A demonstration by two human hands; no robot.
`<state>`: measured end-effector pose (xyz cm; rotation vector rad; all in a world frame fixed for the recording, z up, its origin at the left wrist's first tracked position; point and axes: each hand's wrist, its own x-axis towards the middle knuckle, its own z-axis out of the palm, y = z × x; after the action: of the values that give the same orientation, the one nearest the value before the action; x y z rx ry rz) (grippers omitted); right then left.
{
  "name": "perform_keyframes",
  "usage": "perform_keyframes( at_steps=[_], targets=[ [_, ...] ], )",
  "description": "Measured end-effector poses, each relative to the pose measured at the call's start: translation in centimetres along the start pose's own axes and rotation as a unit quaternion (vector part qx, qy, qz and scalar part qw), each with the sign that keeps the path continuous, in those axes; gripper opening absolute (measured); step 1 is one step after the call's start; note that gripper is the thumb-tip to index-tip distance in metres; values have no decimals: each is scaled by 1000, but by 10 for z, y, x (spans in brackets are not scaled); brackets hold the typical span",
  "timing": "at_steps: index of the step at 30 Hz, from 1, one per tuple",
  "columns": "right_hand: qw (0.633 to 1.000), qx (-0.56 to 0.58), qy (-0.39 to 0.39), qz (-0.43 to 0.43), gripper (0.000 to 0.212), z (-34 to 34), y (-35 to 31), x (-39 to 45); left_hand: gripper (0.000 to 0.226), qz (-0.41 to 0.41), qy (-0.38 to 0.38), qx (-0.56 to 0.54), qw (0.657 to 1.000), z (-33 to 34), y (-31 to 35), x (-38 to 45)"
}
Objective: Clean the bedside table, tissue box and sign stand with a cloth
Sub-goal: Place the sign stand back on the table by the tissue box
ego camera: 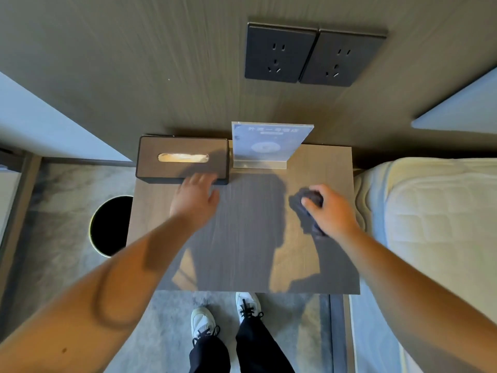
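Note:
The wooden bedside table (242, 265) fills the middle of the view. At its back left stands a brown tissue box (172, 170) with a slot on top. Beside it on the right stands a clear acrylic sign stand (265, 146) holding a blue card. My left hand (195, 203) hovers with fingers spread just in front of the tissue box's near right corner, holding nothing. My right hand (330, 208) is closed on a bunched dark grey cloth (306, 211) over the table's right part.
A round black bin (110, 227) stands on the floor to the left of the table. A bed with a pale quilted cover (435, 211) touches the right side. Two dark wall sockets (312, 56) sit on the panel behind. My shoes (226, 316) are at the front edge.

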<state>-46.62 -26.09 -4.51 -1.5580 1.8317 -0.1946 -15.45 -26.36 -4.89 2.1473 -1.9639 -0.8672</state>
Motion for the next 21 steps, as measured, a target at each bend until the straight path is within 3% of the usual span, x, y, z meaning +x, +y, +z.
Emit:
perform_keyframes(
  at_steps=[3, 7, 11, 17, 21],
  targets=[
    [997, -67, -35, -17, 38, 24, 35, -45, 40, -2, -67, 63, 996, 29, -33, -53],
    [989, -138, -9, -58, 35, 62, 58, -74, 57, -54, -99, 153, 982, 64, -78, -103],
    [962, -238, -36, -132, 39, 97, 66, -92, 70, -55, -121, 177, 975, 85, -104, -125],
    [937, -319, -16, -139, 45, 104, 66, -99, 67, -41, -124, 191, 973, 85, -108, -124],
    [928, -341, 11, -148, 64, 96, 54, -112, 61, -37, -134, 183, 973, 71, -99, -134]
  ],
)
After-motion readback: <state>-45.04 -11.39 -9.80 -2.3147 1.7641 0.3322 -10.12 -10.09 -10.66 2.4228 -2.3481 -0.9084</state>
